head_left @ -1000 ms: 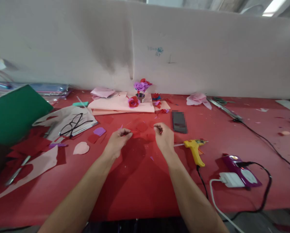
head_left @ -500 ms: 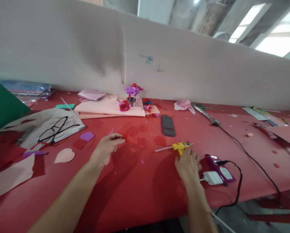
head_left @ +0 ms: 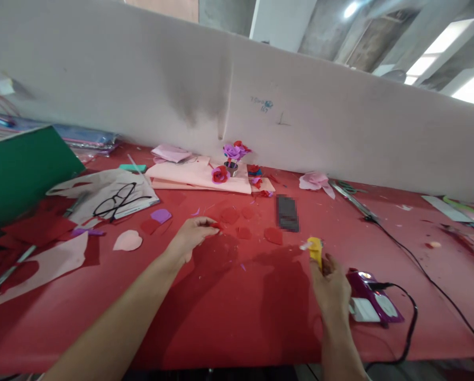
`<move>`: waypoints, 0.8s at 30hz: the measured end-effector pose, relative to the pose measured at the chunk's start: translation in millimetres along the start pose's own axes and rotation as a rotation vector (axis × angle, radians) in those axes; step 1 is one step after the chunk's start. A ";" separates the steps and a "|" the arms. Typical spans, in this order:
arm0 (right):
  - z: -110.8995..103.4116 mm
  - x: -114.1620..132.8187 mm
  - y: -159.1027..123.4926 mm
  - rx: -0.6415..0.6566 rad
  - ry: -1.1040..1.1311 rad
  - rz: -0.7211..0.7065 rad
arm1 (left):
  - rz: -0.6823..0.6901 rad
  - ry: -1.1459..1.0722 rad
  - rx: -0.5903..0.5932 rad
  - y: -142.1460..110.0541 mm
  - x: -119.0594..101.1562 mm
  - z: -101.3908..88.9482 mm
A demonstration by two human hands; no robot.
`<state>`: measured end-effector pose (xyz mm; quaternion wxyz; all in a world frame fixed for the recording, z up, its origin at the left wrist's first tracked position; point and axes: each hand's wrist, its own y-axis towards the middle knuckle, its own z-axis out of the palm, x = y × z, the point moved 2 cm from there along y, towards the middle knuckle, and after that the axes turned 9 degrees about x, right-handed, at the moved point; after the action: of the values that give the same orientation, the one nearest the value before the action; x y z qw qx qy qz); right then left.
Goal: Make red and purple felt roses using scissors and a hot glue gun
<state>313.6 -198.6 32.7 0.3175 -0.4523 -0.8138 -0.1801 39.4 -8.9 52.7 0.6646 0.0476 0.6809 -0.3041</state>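
My left hand (head_left: 193,239) hovers over the red table (head_left: 237,317), its thumb and fingers pinched on a small red petal piece (head_left: 216,226). My right hand (head_left: 331,283) is closed round the handle of a yellow glue gun (head_left: 315,248). A whitish glue stick (head_left: 305,246) juts from the gun toward the left. Between the hands lie several loose red petals, one of them a petal (head_left: 273,236) near the dark pixelated phone-shaped object (head_left: 287,212).
Behind stand purple and red flowers in a small pot (head_left: 231,168), beside a red-purple rose (head_left: 220,174). Black glasses (head_left: 118,201) and a pink petal (head_left: 128,241) lie left. A purple power strip (head_left: 374,296) with a black cord sits right of my right hand.
The view has swung left, so the scene sits further right. My right hand has lifted and turned the glue gun. The left hand still pinches the red petal.
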 end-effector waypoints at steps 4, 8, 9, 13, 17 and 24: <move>-6.2 17.8 -8.5 0.008 0.660 0.038 | 0.019 0.076 -0.014 0.8 0.8 -1.3; -3.3 44.2 -30.7 0.207 0.908 0.171 | 0.025 0.233 0.043 0.0 3.1 -1.8; -1.6 49.4 -37.1 0.251 0.926 0.188 | 0.009 0.266 0.057 -0.1 3.9 -1.8; 8.7 61.1 -61.1 0.479 0.934 0.207 | -0.078 0.382 0.109 3.4 9.6 -3.7; 18.3 65.8 -79.0 0.730 0.752 0.163 | -0.063 0.491 0.213 10.3 17.1 -6.3; 40.8 68.3 -93.8 0.975 0.344 -0.063 | -0.070 0.740 0.247 11.1 13.3 -5.7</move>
<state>192.9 -181.8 48.6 0.6148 -0.1910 -0.7525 0.1389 38.1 -1.7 36.0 0.3528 0.2102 0.8339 -0.3687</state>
